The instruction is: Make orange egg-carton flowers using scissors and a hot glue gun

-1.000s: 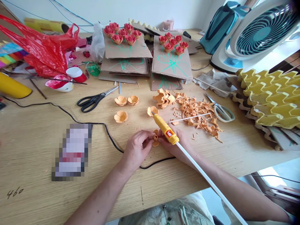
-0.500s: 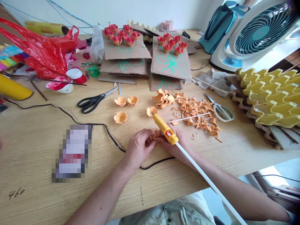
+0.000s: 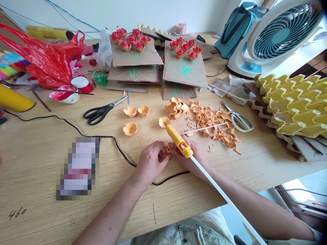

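While both hands met at the near middle of the desk (image 3: 38, 163), the left hand (image 3: 150, 161) and the right hand (image 3: 187, 158) each had their grip pinched shut on one small orange paper flower (image 3: 168, 149), held just off the wood between the fingertips, probably so that its curled petals could be pressed together from both sides. Across the right hand lay one yellow glue gun (image 3: 178, 141), seemingly tucked there to stay within reach, its nozzle pointing away from the body and a long white glue stick (image 3: 219, 190) trailing back over the forearm. Four finished orange paper cups sat apart on the desk, likely set aside out of the way: two side by side (image 3: 130, 111), one below them (image 3: 130, 128), and one just beyond the nozzle (image 3: 165, 121). A pile of uncut cups (image 3: 177, 107) and a spread of orange scraps (image 3: 214, 124) lay to the right, with one thin white stick (image 3: 205, 128) resting across the scraps. Two pairs of scissors were out, a black pair (image 3: 102, 110) at the left and a pale-handled pair (image 3: 240, 119) beside the scraps. Farther back, two cardboard sheets (image 3: 135, 56) (image 3: 185, 68) each carried what looked like seven red flowers. One fan (image 3: 278, 37) stood at the far right, above yellow egg trays (image 3: 293, 105).
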Demonstrator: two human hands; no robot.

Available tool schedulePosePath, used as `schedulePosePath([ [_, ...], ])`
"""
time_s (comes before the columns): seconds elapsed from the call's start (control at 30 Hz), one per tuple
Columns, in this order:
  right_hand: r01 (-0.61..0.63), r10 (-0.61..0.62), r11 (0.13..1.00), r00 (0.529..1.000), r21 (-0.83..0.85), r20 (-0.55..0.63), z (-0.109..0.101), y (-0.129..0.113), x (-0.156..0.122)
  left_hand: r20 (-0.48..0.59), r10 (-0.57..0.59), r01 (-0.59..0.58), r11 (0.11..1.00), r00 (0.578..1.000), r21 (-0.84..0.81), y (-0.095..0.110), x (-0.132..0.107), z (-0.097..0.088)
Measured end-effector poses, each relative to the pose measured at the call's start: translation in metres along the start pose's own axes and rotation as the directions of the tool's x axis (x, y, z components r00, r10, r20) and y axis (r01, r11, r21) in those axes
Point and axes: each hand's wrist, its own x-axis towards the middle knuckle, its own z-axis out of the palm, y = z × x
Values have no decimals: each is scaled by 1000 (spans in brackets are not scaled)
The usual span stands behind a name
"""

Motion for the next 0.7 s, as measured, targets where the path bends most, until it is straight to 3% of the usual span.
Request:
schedulePosePath([
  [0.53,29,-29,1000,1000,9,8,-3,-1,0,40,-21,23,999,999,-32,3,0,-3],
  [0.7,-14,15,995,1000,97,-18,-4,-2,-2,-51,10,-13,998,999,-54,0,-4,-4],
])
